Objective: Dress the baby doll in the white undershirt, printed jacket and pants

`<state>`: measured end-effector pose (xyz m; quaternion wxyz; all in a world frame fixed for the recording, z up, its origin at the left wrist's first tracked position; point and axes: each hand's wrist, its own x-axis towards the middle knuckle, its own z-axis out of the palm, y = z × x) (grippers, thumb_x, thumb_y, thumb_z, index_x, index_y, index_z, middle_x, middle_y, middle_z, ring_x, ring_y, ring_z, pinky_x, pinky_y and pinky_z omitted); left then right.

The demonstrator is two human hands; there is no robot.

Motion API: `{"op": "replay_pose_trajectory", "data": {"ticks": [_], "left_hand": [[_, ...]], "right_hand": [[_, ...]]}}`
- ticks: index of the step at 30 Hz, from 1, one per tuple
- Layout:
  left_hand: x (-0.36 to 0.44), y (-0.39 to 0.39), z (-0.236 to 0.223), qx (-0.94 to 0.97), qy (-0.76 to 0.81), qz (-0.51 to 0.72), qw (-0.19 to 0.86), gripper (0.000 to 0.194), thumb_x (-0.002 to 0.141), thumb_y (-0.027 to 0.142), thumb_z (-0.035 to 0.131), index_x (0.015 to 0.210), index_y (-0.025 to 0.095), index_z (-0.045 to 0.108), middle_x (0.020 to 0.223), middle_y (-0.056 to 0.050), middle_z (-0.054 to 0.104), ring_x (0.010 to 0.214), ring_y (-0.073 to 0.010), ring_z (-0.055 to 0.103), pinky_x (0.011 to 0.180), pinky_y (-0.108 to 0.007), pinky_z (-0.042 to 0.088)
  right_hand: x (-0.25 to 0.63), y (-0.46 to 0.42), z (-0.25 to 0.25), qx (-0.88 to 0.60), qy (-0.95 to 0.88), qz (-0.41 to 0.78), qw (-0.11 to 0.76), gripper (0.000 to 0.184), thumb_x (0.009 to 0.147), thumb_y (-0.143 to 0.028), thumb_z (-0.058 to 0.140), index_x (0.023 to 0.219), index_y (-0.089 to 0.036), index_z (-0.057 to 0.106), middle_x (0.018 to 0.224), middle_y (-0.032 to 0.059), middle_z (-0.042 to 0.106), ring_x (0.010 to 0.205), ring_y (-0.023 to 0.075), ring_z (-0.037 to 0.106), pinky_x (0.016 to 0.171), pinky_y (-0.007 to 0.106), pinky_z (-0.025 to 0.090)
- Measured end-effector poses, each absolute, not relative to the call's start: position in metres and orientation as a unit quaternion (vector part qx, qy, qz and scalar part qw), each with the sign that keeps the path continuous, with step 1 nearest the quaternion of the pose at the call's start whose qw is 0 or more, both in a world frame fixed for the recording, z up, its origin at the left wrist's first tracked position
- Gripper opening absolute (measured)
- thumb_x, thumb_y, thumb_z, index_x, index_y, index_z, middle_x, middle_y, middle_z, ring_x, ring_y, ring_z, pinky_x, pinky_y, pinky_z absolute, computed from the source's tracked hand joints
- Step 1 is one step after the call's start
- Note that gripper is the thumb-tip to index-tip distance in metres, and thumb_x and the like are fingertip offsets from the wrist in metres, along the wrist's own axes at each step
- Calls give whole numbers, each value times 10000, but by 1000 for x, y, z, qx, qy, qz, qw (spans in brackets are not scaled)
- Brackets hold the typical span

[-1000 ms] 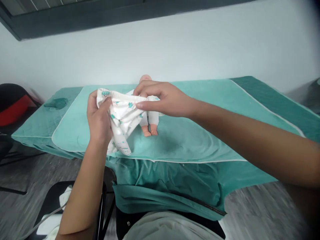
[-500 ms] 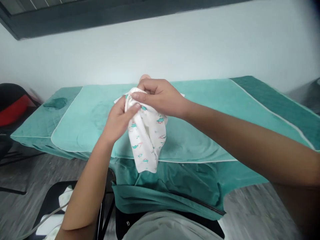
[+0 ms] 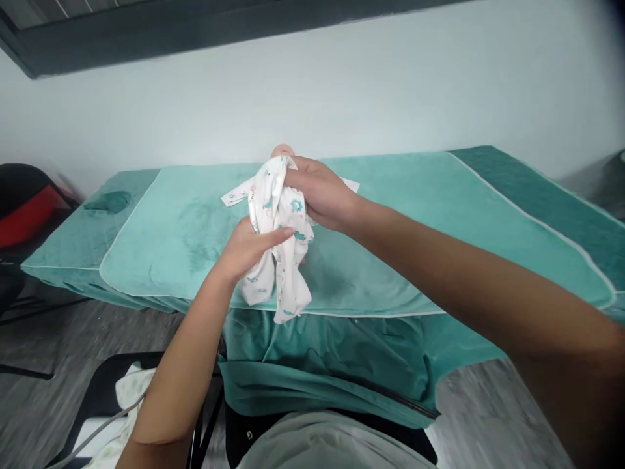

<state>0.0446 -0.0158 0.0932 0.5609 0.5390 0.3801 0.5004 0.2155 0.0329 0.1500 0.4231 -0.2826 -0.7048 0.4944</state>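
White baby pants [image 3: 288, 260] with a green and pink print hang in front of me, two legs pointing down. My left hand [image 3: 251, 247] is closed on their left side, thumb lying across the front. Higher up, at the bunched top of the cloth, my right hand [image 3: 319, 189] is closed too, its fingertips partly hidden by the fabric. Behind the pants lies a baby doll [image 3: 282, 150]; its head shows above my hands, and the printed sleeve [image 3: 237, 193] of its top sticks out at the left. The rest of its body is mostly covered.
A bed with a green cover [image 3: 400, 247] and a face hole [image 3: 107, 202] at its left end stands along the wall. At lower left, a black chair [image 3: 97, 384] holds white cloths and a cable. Another black and red chair [image 3: 24, 215] is at far left.
The pants have turned and been gathered up, and both legs now hang apart. My left hand has moved lower on the cloth; my right hand stays near the top.
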Motion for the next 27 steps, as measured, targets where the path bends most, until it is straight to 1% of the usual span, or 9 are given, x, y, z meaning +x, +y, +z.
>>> {"op": "replay_pose_trajectory", "data": {"ticks": [5,9,12,14,16,18,21,24,27], "left_hand": [[42,-15,85,448,357,565,594,504,679,409,916,1082,161,741,1016,-96,806,985,-337,777,915,-444,614],[40,-13,76,423,361,555,619,463,690,404,901,1041,153,734,946,-88,806,990,-325,777,903,-425,616],[42,-11,66,412,363,553,626,439,698,414,896,1009,153,730,916,-79,805,950,-311,781,853,-396,620],[43,-11,62,409,362,553,629,486,703,443,894,1064,159,734,950,-83,809,951,-308,781,850,-389,620],[41,-13,59,423,363,527,641,564,690,472,903,1132,164,737,984,-93,813,954,-311,781,857,-395,621],[36,-16,58,459,361,462,668,608,651,456,931,1149,159,748,1008,-106,815,975,-331,776,873,-416,621],[27,-21,58,506,354,363,698,578,614,378,955,1108,141,769,1056,-125,812,1014,-360,764,889,-446,619],[22,-21,55,478,367,414,682,544,633,367,941,1103,153,768,1056,-116,815,960,-340,777,857,-428,626],[25,-20,49,414,359,536,642,496,665,410,913,1067,169,751,1015,-96,818,935,-321,784,857,-420,635]], "right_hand": [[223,33,123,-309,-607,607,410,431,779,-592,811,834,-205,630,743,-7,643,669,140,585,574,261,463],[233,27,101,-279,-629,673,270,433,735,-558,857,875,-173,716,779,23,714,700,158,651,586,263,503],[237,25,96,-269,-672,665,184,414,695,-501,900,891,-163,761,805,28,745,731,167,682,630,270,539],[239,26,98,-291,-681,641,200,382,740,-511,868,881,-168,772,784,32,747,736,179,694,654,291,560],[239,29,100,-305,-659,633,269,389,802,-561,806,888,-183,769,763,44,748,760,207,708,679,324,582],[237,31,102,-301,-619,639,343,416,825,-606,768,913,-200,756,784,56,758,791,229,718,701,349,597],[234,30,100,-296,-571,655,397,463,821,-660,744,949,-215,734,777,49,752,775,232,715,697,356,600],[231,23,91,-295,-543,676,401,514,819,-700,724,963,-206,729,724,44,729,727,223,699,646,342,583],[231,13,76,-292,-571,698,317,496,760,-623,822,955,-174,742,796,43,755,721,191,693,620,295,553]]}}
